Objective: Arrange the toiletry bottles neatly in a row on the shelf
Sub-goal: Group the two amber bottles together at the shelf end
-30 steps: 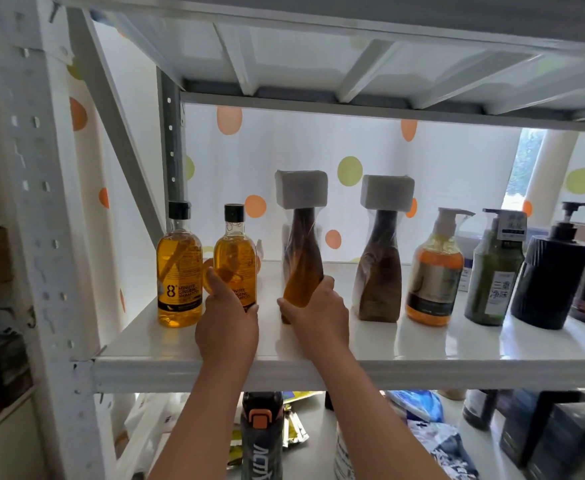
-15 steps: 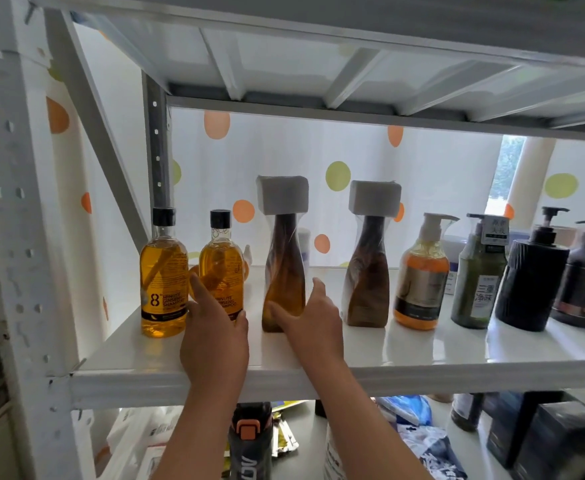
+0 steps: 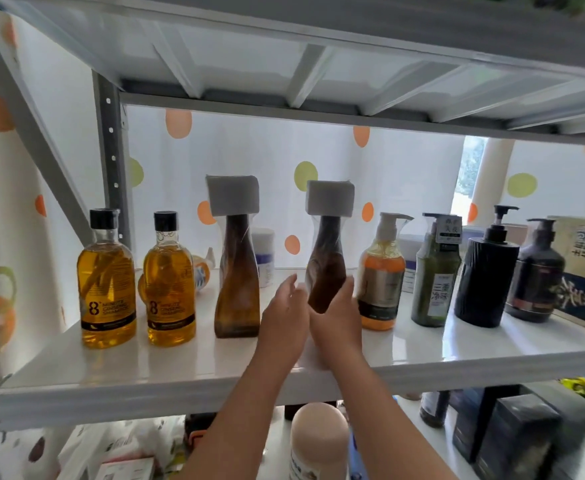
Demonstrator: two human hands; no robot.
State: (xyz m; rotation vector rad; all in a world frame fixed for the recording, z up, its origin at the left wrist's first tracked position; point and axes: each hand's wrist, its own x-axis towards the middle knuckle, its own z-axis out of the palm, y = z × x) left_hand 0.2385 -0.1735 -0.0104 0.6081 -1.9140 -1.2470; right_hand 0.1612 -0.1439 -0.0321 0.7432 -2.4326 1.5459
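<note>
A row of toiletry bottles stands on the white shelf (image 3: 145,382). From the left come two amber bottles with black caps (image 3: 107,282) (image 3: 170,282), a brown bottle with a grey block cap (image 3: 237,278) and a second brown grey-capped bottle (image 3: 325,265). Further right are an orange pump bottle (image 3: 383,275), a green one (image 3: 435,271), a black one (image 3: 487,271) and a dark purple one (image 3: 535,271). My right hand (image 3: 339,317) grips the base of the second brown bottle, hiding its bottom. My left hand (image 3: 284,317) is beside that bottle's left side with straight fingers.
A printed box (image 3: 582,271) closes the row at the far right. Behind the row are a small white jar (image 3: 265,251) and a toppled orange-white bottle (image 3: 202,271). An upper shelf hangs close above. The lower shelf holds a beige-capped bottle (image 3: 319,441) and dark boxes (image 3: 513,438).
Both hands left the second amber bottle and the first brown bottle and moved right to the second brown bottle. The view has shifted closer and to the right.
</note>
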